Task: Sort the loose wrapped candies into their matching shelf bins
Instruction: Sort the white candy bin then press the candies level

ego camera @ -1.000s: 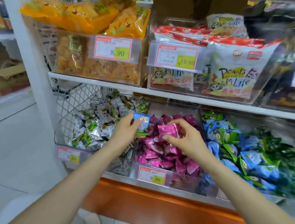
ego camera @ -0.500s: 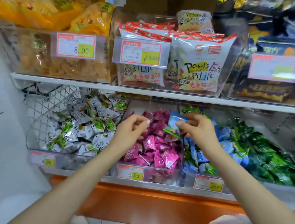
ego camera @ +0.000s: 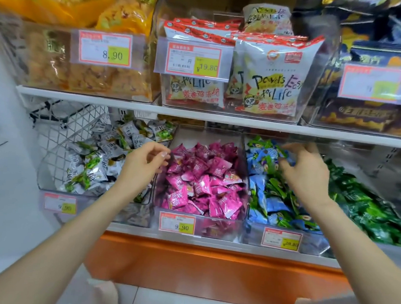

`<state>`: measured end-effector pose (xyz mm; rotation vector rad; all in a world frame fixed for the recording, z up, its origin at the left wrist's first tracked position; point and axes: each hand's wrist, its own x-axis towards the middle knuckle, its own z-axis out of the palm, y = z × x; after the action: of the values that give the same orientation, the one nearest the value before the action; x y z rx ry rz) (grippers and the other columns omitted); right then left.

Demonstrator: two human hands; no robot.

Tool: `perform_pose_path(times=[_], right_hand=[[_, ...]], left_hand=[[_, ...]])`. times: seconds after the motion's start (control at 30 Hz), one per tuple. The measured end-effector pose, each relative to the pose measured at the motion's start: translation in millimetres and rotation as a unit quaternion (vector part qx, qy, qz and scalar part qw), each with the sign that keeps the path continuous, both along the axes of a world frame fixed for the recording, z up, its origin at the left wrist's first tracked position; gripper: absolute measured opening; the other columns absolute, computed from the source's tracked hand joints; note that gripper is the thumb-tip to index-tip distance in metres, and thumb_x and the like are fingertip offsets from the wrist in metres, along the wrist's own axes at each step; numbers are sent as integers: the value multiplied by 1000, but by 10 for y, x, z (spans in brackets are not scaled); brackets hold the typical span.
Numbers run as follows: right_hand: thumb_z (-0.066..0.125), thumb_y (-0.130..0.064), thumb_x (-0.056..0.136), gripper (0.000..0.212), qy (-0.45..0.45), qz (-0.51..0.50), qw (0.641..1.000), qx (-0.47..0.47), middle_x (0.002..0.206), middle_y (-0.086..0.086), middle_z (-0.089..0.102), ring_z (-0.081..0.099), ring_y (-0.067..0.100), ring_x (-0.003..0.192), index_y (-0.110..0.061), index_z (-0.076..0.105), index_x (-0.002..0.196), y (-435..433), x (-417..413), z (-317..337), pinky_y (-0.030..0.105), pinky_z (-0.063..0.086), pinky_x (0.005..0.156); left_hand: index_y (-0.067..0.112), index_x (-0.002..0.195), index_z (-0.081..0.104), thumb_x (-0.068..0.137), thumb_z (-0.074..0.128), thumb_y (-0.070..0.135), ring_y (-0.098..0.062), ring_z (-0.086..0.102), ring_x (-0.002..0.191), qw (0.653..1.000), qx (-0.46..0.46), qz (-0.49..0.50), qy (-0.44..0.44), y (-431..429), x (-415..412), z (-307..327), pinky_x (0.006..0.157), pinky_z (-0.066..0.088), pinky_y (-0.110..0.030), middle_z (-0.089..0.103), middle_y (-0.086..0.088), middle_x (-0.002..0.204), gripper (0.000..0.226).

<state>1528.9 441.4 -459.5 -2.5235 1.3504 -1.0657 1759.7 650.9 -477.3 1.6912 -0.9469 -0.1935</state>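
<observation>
On the lower shelf, clear bins hold wrapped candies: white-and-green ones [ego camera: 90,164] at the left, pink ones [ego camera: 199,183] in the middle, blue-and-green ones [ego camera: 265,200] to their right, dark green ones [ego camera: 369,213] at the far right. My left hand [ego camera: 143,164] hovers at the divider between the white and pink bins, fingers loosely curled, nothing in them. My right hand [ego camera: 306,172] is over the back of the blue bin, its fingers spread and touching the top candies. No candy is clearly pinched in it.
The upper shelf [ego camera: 197,114] hangs low over the bins, carrying bins of yellow snack bags [ego camera: 102,48], white panda bags [ego camera: 270,73] and dark bags [ego camera: 365,112]. Price tags [ego camera: 177,223] front each bin. An orange base panel [ego camera: 197,269] is below; white floor lies to the left.
My right hand took the blue candy from my left hand, carried it right from the pink bin to the blue bin, and opened over it. My left hand stayed by the pink bin.
</observation>
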Motion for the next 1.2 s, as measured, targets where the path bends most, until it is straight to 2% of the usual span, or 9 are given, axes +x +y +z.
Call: perform_pose_path(times=[0.13,0.27,0.43,0.6,0.7,0.77,0.87,1.03,1.2], right_hand=[[63,-14,86,20,-20,151,988,34,102,5,58,53,19,64,-16,69,105,196,290,-38,29,37,63],[64,-16,86,17,-14,273,961,45,76,-11,50,47,2,65,-20,69,102,519,630,-117,27,37,67],[63,-14,87,18,3,370,927,61,81,-24,44,47,-6,67,-20,68,103,835,1005,-160,20,37,70],[62,-14,88,20,16,394,915,88,93,-12,52,48,-6,72,-20,68,106,948,1246,-225,19,41,73],[63,-13,87,19,1,391,915,100,91,-11,54,49,-5,71,-19,68,105,963,1364,-255,19,42,75],[63,-13,87,19,-3,394,913,106,87,-13,54,50,-4,71,-19,69,104,958,1420,-288,18,41,75],[64,-14,86,19,0,394,912,112,89,-11,58,51,-4,73,-21,69,103,914,1472,-327,15,40,72],[64,-11,86,19,-9,384,915,127,92,-6,65,55,0,78,-21,70,102,838,1550,-332,3,37,69],[63,-10,87,19,-23,384,914,130,91,-7,64,56,4,78,-20,71,101,876,1637,-327,5,38,68]], left_hand=[[19,95,61,93,52,10,-10,59,87,994,29,45,-98,90,122,-48,74,45,-16,64,6,93,12],[16,105,62,90,58,14,-16,54,100,971,95,84,-202,128,338,-134,84,44,-30,62,0,104,15],[13,121,55,87,63,21,-22,42,119,942,159,90,-280,133,483,-181,96,33,-34,56,-6,123,36],[22,141,37,87,60,37,-17,24,138,893,236,26,-382,33,653,-197,113,14,-39,35,3,149,60],[26,146,27,89,53,40,-12,11,143,858,289,2,-426,-76,716,-179,115,-1,-41,23,8,154,64],[30,146,27,90,47,46,-12,12,143,840,324,8,-436,-123,758,-180,115,-2,-43,25,9,153,62],[33,140,36,90,40,55,-15,26,137,822,344,44,-452,-107,827,-196,113,7,-43,38,8,146,55],[34,133,45,92,37,56,-16,32,132,817,343,70,-457,13,846,-236,109,17,-45,44,9,140,47],[36,132,44,92,40,56,-13,29,133,849,321,58,-414,212,905,-239,111,7,-54,41,12,140,45]])
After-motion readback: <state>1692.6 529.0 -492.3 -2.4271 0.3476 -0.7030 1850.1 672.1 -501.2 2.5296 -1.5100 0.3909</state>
